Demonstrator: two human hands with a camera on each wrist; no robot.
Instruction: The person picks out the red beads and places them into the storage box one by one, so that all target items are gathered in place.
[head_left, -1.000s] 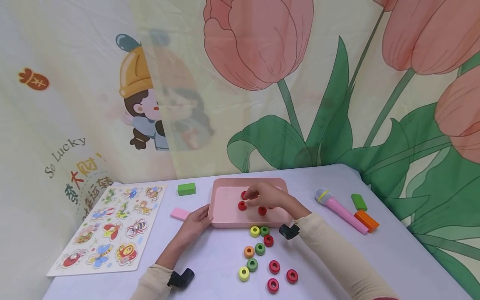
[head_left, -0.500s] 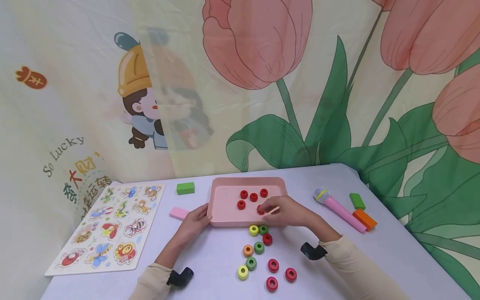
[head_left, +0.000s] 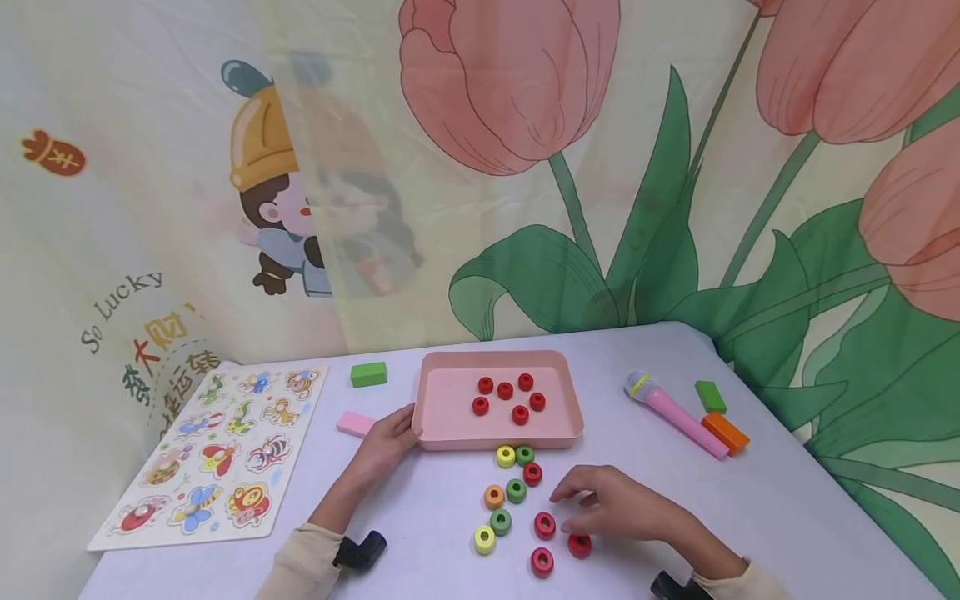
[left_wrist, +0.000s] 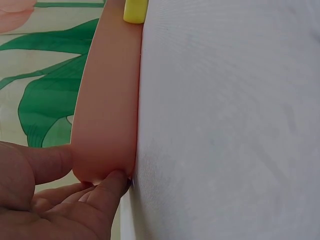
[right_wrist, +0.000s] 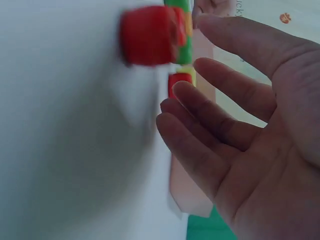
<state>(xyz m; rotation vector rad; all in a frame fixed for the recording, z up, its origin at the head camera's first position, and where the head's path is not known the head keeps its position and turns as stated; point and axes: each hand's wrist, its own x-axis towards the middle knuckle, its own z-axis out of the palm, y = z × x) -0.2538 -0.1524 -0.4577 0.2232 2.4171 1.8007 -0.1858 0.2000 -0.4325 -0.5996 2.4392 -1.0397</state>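
Note:
My left hand [head_left: 386, 442] grips the left front corner of a pink tray [head_left: 495, 444]; in the left wrist view the thumb [left_wrist: 50, 162] lies at its rim and the fingers bend against the corner. Several red beads [head_left: 521, 414] lie in the tray. On the table before it are more round beads with holes: red ones, green ones, two yellow and an orange bead [head_left: 494, 497]. Over the right of these hovers my right hand [head_left: 618, 504], fingers spread and holding nothing, close to a red bead [head_left: 545, 525] and another red bead [head_left: 579, 546] partly behind the fingers.
An insect puzzle board [head_left: 217, 458] lies at left, with a green block [head_left: 368, 374] and a pink block [head_left: 356, 423] between it and the tray. A toy microphone [head_left: 678, 415], an orange block [head_left: 725, 433] and another green block [head_left: 710, 397] are at right.
My right hand let go of a red bead in the tray and moved back toward the front, over the loose beads. My left hand has stayed at the tray's corner.

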